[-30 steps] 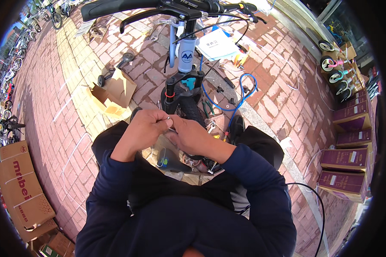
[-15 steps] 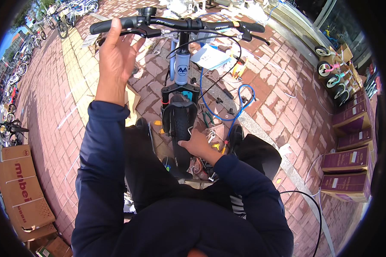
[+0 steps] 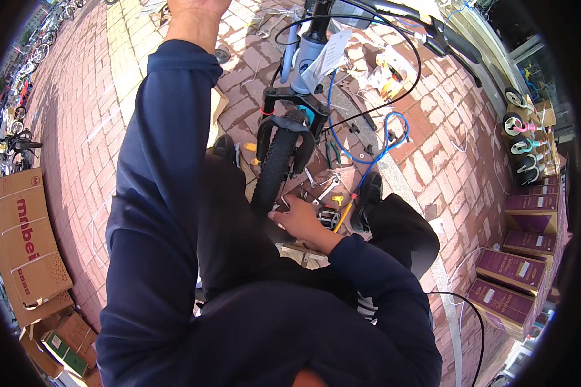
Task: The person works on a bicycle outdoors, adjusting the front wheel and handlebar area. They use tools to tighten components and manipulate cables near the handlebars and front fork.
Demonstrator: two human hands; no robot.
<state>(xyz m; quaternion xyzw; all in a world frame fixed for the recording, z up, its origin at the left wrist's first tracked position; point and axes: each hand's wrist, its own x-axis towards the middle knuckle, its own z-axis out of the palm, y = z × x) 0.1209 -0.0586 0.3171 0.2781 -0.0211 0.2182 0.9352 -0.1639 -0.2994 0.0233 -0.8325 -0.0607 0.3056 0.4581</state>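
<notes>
A bicycle with a pale blue frame (image 3: pixel 308 55) stands in front of me, its black-tyred front wheel (image 3: pixel 275 169) between my legs. My left hand (image 3: pixel 197 8) reaches far forward on the left, cut off by the upper edge, so its fingers are hidden. Low beside the tyre, my right hand (image 3: pixel 301 220) is closed on a thin bent metal tool that looks like a hex key (image 3: pixel 285 202). The handlebar (image 3: pixel 461 44) slants across the upper right, with black cables looping below it. A white paper tag (image 3: pixel 329 58) hangs by the head tube.
Around my right shoe (image 3: pixel 368 200) lie wrenches (image 3: pixel 329 187), green-handled pliers (image 3: pixel 333 153), a pedal (image 3: pixel 328 218) and a blue hose (image 3: pixel 368 161). Cartons stand left (image 3: pixel 29 238) and right (image 3: pixel 510 267). Small balance bikes (image 3: pixel 523 142) are at the right, parked bicycles at far left.
The handlebar and front wheel have turned and shifted right. My left hand has moved forward, partly out of view. My right hand stays low by the tyre.
</notes>
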